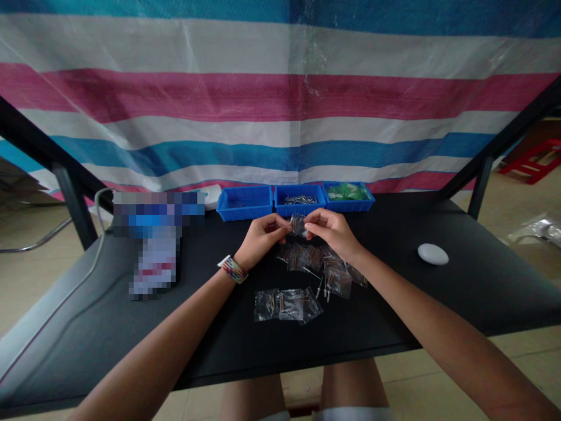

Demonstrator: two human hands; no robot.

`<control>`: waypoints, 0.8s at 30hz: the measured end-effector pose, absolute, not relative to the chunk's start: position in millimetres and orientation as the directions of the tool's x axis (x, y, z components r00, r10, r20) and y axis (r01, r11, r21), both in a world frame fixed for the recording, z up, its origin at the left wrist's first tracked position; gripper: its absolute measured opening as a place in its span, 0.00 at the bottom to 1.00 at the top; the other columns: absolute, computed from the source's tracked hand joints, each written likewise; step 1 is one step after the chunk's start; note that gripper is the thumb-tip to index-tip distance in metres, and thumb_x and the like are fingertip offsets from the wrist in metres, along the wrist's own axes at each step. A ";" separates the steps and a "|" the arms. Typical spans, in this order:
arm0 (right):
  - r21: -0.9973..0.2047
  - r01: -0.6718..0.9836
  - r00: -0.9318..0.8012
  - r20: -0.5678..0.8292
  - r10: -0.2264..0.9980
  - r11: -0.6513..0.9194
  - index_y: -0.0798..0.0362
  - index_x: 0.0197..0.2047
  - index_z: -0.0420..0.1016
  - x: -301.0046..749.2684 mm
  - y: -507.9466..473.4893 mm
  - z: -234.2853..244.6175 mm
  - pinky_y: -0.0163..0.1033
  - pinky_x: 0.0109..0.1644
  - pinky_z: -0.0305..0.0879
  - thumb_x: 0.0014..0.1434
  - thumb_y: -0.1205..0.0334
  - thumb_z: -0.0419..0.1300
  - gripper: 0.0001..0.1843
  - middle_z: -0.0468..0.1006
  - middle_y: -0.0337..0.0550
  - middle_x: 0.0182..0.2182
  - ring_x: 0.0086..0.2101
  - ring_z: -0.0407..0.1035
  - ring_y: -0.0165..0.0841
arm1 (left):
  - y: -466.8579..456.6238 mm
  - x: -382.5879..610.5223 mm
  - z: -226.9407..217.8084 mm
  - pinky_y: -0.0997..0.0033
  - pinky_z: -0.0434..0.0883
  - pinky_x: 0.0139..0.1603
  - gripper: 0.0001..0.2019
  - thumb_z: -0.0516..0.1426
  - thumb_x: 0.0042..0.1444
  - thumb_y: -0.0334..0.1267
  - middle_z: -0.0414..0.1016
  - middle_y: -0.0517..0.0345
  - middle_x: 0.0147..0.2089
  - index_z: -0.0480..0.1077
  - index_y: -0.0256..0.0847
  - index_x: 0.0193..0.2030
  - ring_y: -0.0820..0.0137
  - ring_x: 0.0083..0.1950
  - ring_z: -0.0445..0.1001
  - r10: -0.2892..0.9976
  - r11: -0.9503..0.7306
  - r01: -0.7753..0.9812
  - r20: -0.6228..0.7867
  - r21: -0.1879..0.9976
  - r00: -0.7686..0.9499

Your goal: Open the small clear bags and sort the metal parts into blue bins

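Note:
Both hands hold one small clear plastic bag above the black table. My left hand pinches its left edge, and my right hand pinches its right edge. The left wrist wears a colourful woven band. Below the hands lie several more small clear bags holding thin metal pins, and another group of bags lies nearer to me. A few loose pins lie between the groups.
Three blue trays stand in a row at the table's back: the left tray, a middle tray with metal pins, and a right tray with green parts. A white oval object lies at the right. A blurred patch covers items at the left, and a grey cable runs past it.

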State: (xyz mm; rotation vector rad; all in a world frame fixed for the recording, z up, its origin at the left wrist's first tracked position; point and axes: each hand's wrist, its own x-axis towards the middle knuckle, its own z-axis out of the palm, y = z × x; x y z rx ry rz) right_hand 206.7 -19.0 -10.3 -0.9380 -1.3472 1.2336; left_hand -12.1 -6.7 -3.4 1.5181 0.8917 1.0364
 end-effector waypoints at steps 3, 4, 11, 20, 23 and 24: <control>-0.981 -0.090 -0.160 0.186 0.969 0.174 0.53 0.39 0.79 206.3 -19.6 -11.6 0.40 0.35 0.74 0.55 0.52 0.74 0.15 0.80 0.39 0.31 0.28 0.75 0.31 | -7.7 -12.2 -0.4 0.74 0.70 0.32 0.15 0.68 0.57 0.48 0.74 0.61 0.28 0.75 0.38 0.37 0.75 0.27 0.72 0.923 -0.196 -0.014 0.190 0.980 0.334; -0.980 -0.083 -0.156 0.191 0.969 0.180 0.52 0.39 0.79 206.4 -20.0 -11.6 0.40 0.35 0.74 0.55 0.53 0.73 0.15 0.80 0.39 0.31 0.27 0.75 0.31 | -7.3 -12.6 0.1 0.74 0.70 0.32 0.15 0.67 0.58 0.48 0.74 0.62 0.28 0.74 0.38 0.37 0.75 0.26 0.72 0.926 -0.208 -0.024 0.204 0.978 0.316; -0.974 -0.008 -0.133 0.227 0.965 0.228 0.51 0.41 0.78 207.9 -23.1 -9.6 0.39 0.34 0.73 0.59 0.56 0.69 0.10 0.80 0.39 0.30 0.28 0.75 0.32 | 9.7 -24.2 -2.9 0.74 0.73 0.29 0.15 0.67 0.58 0.47 0.77 0.59 0.33 0.73 0.38 0.41 0.73 0.27 0.78 0.950 -0.313 -0.068 0.313 0.947 -0.014; -0.966 0.091 -0.159 0.224 0.962 0.240 0.50 0.40 0.78 205.6 -29.6 -6.3 0.38 0.33 0.72 0.59 0.59 0.66 0.06 0.79 0.40 0.31 0.28 0.73 0.32 | 24.7 -43.3 1.2 0.77 0.73 0.27 0.21 0.66 0.53 0.41 0.84 0.48 0.49 0.75 0.37 0.52 0.75 0.28 0.79 0.956 -0.203 -0.166 0.159 0.965 -0.245; -0.953 0.152 -0.211 0.226 0.951 0.261 0.51 0.39 0.78 206.9 -33.0 -0.4 0.37 0.31 0.68 0.60 0.59 0.65 0.05 0.78 0.39 0.30 0.27 0.71 0.31 | 23.4 -43.9 1.3 0.76 0.72 0.24 0.19 0.63 0.53 0.41 0.83 0.50 0.46 0.76 0.37 0.52 0.74 0.27 0.78 0.958 -0.209 -0.163 0.168 0.964 -0.231; -0.944 0.181 -0.253 0.228 0.940 0.277 0.51 0.38 0.78 208.0 -34.2 2.4 0.37 0.31 0.66 0.61 0.59 0.65 0.05 0.77 0.39 0.29 0.27 0.70 0.31 | 22.9 -43.4 0.6 0.77 0.72 0.23 0.17 0.62 0.53 0.40 0.83 0.52 0.43 0.77 0.37 0.48 0.74 0.26 0.77 0.956 -0.226 -0.140 0.191 0.964 -0.223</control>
